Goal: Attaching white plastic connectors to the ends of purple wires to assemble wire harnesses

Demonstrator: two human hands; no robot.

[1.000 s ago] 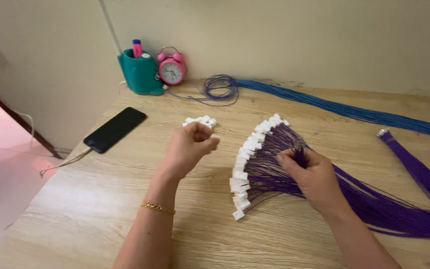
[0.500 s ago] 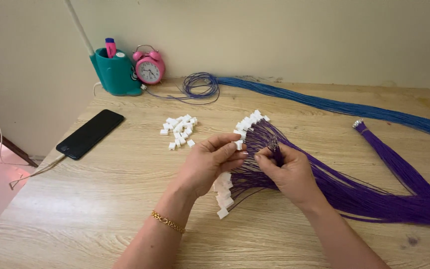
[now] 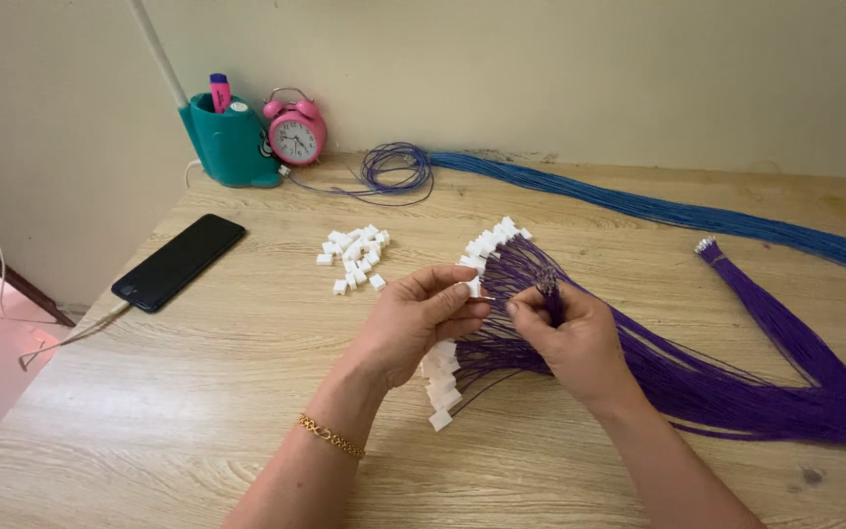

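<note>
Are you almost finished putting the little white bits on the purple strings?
Many purple wires already wear white plugs. The left hand holds one plug against a wire end pinched by the right hand. A pile of loose plugs and a bare purple bundle remain.

The white connector point(image 3: 473, 288) pinched by the left hand point(image 3: 413, 323) is mostly covered by its fingertips. Part of the purple wires point(image 3: 697, 377) is hidden under the right hand point(image 3: 570, 338); their far ends are cut off at the right edge.
</note>
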